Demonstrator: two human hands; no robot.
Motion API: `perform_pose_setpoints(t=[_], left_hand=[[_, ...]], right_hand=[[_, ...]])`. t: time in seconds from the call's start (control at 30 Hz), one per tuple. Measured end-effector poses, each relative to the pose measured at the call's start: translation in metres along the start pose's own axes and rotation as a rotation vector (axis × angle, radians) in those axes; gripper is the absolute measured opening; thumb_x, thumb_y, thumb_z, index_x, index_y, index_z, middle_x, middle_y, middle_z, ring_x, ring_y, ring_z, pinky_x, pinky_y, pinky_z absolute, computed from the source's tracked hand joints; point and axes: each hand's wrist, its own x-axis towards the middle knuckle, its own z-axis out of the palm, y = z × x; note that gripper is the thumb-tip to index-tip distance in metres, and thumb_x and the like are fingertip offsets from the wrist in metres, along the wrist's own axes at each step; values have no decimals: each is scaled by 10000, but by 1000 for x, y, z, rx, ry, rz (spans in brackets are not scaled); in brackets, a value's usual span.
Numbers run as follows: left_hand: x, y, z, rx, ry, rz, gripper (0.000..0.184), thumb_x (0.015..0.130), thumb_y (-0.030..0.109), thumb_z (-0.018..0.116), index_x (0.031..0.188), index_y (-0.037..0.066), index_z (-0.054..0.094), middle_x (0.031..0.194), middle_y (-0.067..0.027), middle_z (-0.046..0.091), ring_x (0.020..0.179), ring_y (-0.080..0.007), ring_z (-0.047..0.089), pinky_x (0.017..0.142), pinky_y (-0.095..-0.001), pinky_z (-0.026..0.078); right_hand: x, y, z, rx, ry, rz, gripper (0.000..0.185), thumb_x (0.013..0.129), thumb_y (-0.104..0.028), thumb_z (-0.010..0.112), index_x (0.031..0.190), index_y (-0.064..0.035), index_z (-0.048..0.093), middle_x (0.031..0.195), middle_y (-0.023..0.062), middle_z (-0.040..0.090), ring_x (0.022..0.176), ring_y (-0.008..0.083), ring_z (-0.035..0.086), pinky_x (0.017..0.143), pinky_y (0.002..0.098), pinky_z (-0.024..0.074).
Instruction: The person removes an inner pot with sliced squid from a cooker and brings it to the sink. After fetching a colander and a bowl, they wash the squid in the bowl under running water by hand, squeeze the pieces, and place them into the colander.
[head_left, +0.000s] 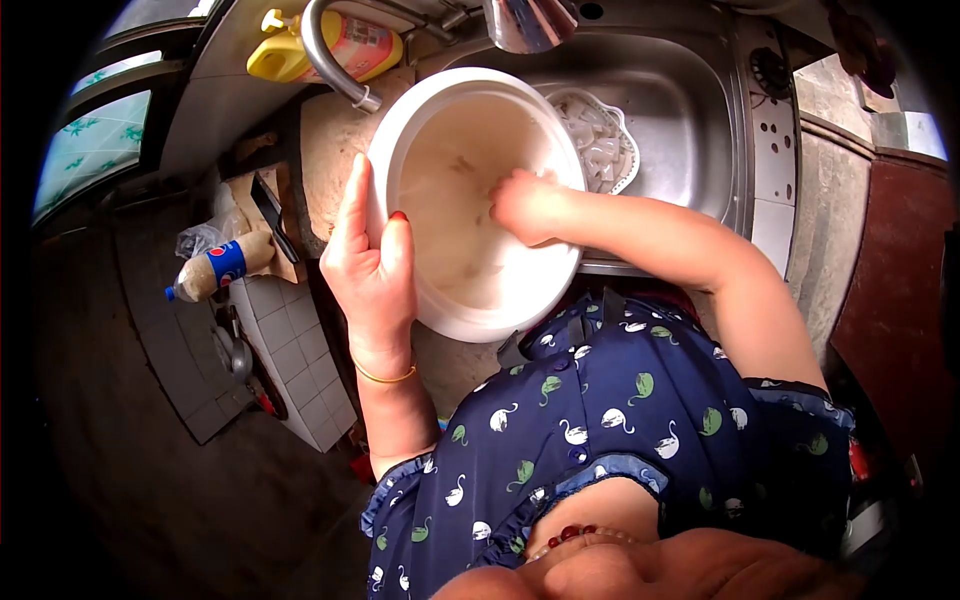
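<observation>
A large white bucket (440, 318) stands tilted at the sink's left side, with cloudy, pale brown liquid (450, 220) inside. My left hand (370, 240) grips its left rim, fingers along the outside and thumb at the edge. From the right, my right hand (525, 207) reaches down into the bucket. Its fingertips are hidden in the murky liquid, so whether they hold anything does not show. Just right of the bucket, a white basket (630, 150) with pale, glossy pieces sits in the sink, partly covered by the bucket.
The steel sink (690, 130) extends to the right. A curved faucet (315, 45) arches above the bucket's upper left, beside a yellow pump bottle (285, 60). At left, a bottle of grains with a blue label (228, 262) lies near a black-handled tool (270, 210).
</observation>
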Motion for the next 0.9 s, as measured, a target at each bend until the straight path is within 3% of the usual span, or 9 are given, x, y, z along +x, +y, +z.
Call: perform_pose_setpoints(t=[0.1, 0.13, 0.23, 0.37, 0.63, 0.73, 0.83, 0.9], left_hand=[[4, -2, 1, 40, -9, 13, 507, 744, -40, 502, 1248, 6, 519, 1144, -167, 610, 1014, -191, 602, 875, -291, 459], [5, -3, 2, 55, -10, 23, 508, 743, -39, 500, 1248, 6, 519, 1145, -168, 609, 1014, -198, 604, 876, -295, 459], [9, -1, 1, 40, -11, 18, 512, 740, -42, 494, 1250, 4, 515, 1154, -168, 605, 1025, -211, 602, 883, -304, 457], [12, 2, 3, 48, -4, -16, 518, 740, -46, 493, 1256, -2, 505, 1164, -174, 597, 1048, -214, 593, 902, -308, 450], [6, -11, -2, -8, 21, -42, 523, 741, -54, 492, 1263, -10, 495, 1197, -169, 578, 1086, -214, 570, 939, -309, 428], [2, -4, -6, -35, -18, -65, 518, 767, -89, 470, 1281, -23, 475, 1245, -121, 537, 1101, -161, 524, 968, -291, 390], [-1, -6, -11, -61, -15, -43, 526, 746, -64, 486, 1269, -6, 494, 1200, -157, 578, 1089, -192, 559, 942, -300, 418], [-2, -7, -14, -58, -33, -42, 526, 746, -67, 487, 1268, -3, 496, 1194, -150, 583, 1084, -184, 558, 937, -297, 418]], right_hand=[[-25, 12, -24, -96, 51, -84, 226, 643, -138, 584, 846, -65, 651, 889, 79, 595, 925, 244, 539, 827, 363, 395], [-32, 17, -31, -120, 86, -105, 167, 653, -126, 583, 802, -66, 630, 862, 82, 571, 886, 243, 528, 814, 360, 390], [-49, 29, -42, -8, 331, -166, 123, 677, -113, 572, 782, -55, 600, 851, 84, 550, 892, 250, 516, 805, 359, 397], [-60, 43, -33, 32, 474, -121, 140, 722, -100, 548, 847, -36, 560, 914, 95, 520, 918, 259, 501, 817, 373, 407], [-72, 43, -35, 9, 484, 225, 215, 686, -31, 563, 899, -20, 532, 929, 147, 499, 866, 301, 524, 747, 394, 452], [-51, 27, -52, 207, 610, -54, 187, 704, -39, 538, 889, -14, 529, 949, 157, 500, 835, 304, 532, 734, 387, 468], [-5, 8, -53, 130, 371, -246, 208, 729, -64, 517, 927, -4, 538, 994, 151, 501, 895, 298, 530, 788, 379, 471], [29, 0, -42, 43, 435, -286, 232, 749, -79, 508, 964, 0, 545, 1039, 137, 505, 950, 290, 524, 838, 367, 459]])
